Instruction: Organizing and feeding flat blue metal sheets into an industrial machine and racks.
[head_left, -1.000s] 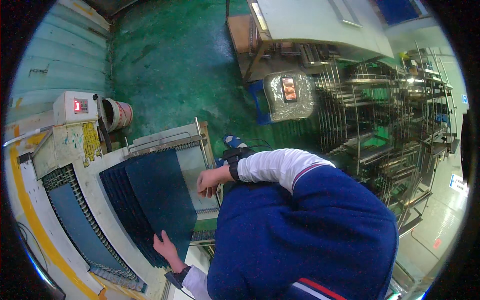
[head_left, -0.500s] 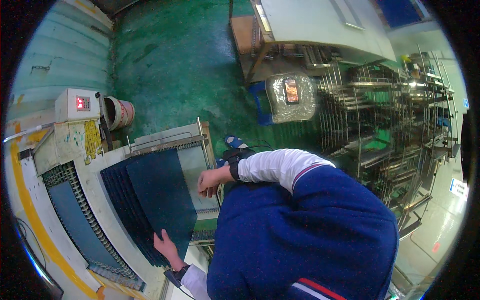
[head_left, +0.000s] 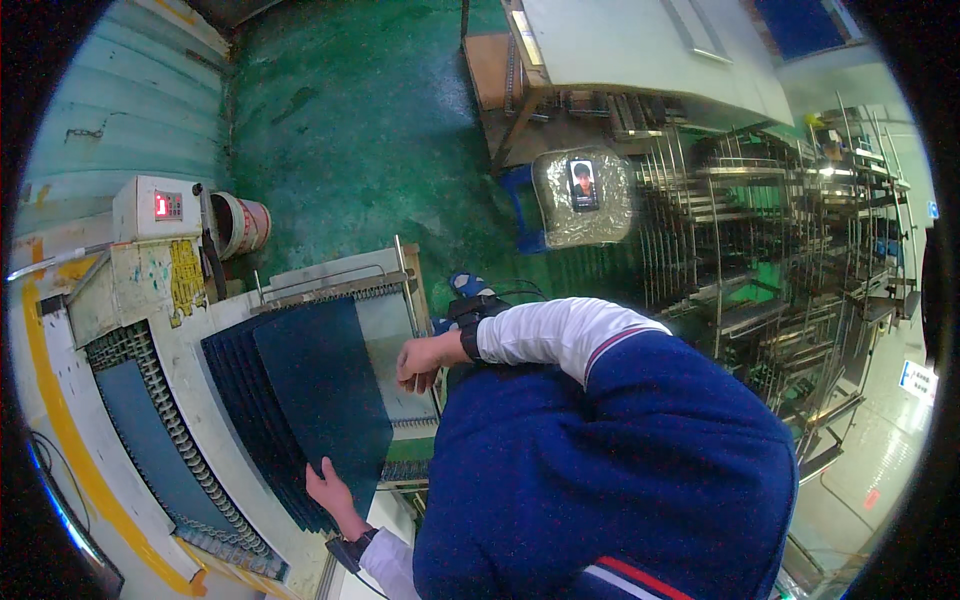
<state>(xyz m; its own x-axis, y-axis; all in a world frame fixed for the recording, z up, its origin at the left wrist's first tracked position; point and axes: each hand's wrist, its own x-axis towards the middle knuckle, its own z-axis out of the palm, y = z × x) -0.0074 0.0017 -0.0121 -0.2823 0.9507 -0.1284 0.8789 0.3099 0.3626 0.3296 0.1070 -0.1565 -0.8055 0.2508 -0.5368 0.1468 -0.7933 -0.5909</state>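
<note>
Left hand (head_left: 333, 495) at lower edge of fanned dark-blue panels (head_left: 325, 375), fingers parted, cannot tell whether gripping; right hand (head_left: 422, 362) released, fingers loosely curled, above pale board (head_left: 376, 325).

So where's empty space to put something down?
Bare green floor between the pale ribbed wall and white table; a pale patch bordered by overlapping dark blue sheets and the right hand. Silvery metal racks crowd the picture's right.
</note>
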